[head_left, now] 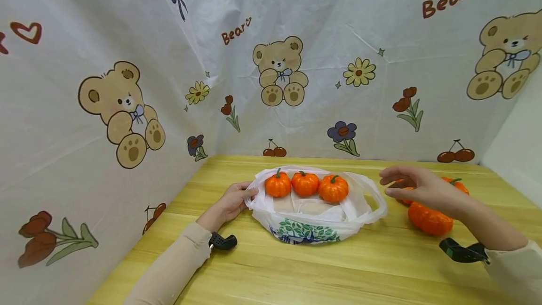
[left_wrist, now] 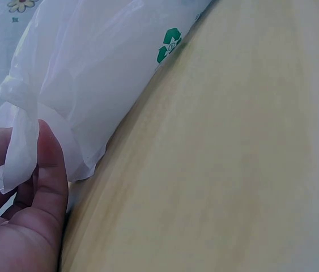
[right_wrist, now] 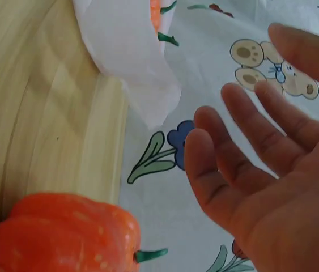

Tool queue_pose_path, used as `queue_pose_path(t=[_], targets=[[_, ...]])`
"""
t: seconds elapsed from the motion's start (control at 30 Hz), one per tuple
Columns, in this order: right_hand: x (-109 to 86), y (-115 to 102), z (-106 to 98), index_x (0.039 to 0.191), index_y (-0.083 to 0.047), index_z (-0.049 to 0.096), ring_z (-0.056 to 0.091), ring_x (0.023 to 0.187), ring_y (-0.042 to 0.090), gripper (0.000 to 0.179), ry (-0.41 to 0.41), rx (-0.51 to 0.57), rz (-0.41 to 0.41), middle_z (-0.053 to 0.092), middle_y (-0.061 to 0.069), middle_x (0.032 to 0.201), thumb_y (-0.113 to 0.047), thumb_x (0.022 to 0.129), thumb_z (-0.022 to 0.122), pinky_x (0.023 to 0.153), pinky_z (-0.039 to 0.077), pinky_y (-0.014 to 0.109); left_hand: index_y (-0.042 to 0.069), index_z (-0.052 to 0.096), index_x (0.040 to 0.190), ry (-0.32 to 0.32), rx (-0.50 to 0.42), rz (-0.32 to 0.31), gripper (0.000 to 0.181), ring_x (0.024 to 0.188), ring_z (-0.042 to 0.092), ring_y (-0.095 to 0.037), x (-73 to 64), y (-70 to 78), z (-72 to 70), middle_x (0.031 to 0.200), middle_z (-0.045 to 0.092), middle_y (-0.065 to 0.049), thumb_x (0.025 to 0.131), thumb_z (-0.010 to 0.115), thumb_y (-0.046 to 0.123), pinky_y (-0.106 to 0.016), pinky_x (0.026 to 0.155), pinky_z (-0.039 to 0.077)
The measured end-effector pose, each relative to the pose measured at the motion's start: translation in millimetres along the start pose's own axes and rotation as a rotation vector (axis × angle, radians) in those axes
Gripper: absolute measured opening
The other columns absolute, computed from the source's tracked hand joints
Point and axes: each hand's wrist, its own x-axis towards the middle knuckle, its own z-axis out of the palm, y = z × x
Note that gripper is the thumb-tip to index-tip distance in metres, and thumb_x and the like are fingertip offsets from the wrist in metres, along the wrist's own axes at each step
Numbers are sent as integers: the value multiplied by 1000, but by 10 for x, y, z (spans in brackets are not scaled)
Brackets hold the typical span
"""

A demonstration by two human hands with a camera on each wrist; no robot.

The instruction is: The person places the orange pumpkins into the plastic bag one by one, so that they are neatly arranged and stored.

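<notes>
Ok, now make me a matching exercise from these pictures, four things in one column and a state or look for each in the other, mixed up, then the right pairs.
Column one:
1. Left hand
2. Right hand
3. Bag
4. Table

Column two:
A. Yellowish wood
B. Pinches thin white plastic
C. Three orange pumpkins show inside
D. Holds nothing, palm showing in the right wrist view

Pairs: 1-B, 2-D, 3-C, 4-A
</notes>
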Motion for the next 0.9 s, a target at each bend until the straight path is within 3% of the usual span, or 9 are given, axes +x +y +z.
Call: queue_pose_path(t=[0.13, 0.37, 0.57, 0.9], targets=[[-80, 79, -31, 139, -11, 57, 62, 110, -5, 44, 21, -10, -51, 65, 12, 133, -26, 100, 69, 81, 59, 24, -7, 54, 143, 8, -1, -6, 43, 95, 61, -14, -1, -18, -2, 104, 60, -4, 103, 59, 7, -24, 81, 57], [-193, 277, -150, 141, -15, 56, 59, 113, -10, 48, 13, -10, -119, 64, -20, 126, -18, 96, 73, 80, 59, 23, -6, 53, 144, 7, 9, -1, 44, 95, 61, -14, -5, -2, 4, 106, 61, -4, 103, 59, 7, -24, 81, 57], [-285, 486, -270, 145, -11, 51, 60, 116, -6, 52, -3, 20, -146, 64, -21, 129, -6, 96, 69, 82, 58, 22, -6, 54, 144, 16, 11, -7, 44, 95, 61, -14, -3, 15, 5, 106, 61, -4, 103, 60, 8, -24, 81, 58], [-390, 836, -420, 146, -5, 49, 61, 111, -10, 55, 7, 3, -97, 61, -30, 130, -4, 95, 71, 77, 59, 23, -6, 53, 144, 11, 8, -9, 44, 96, 61, -15, -5, 12, 1, 107, 60, -4, 103, 60, 8, -24, 83, 58]])
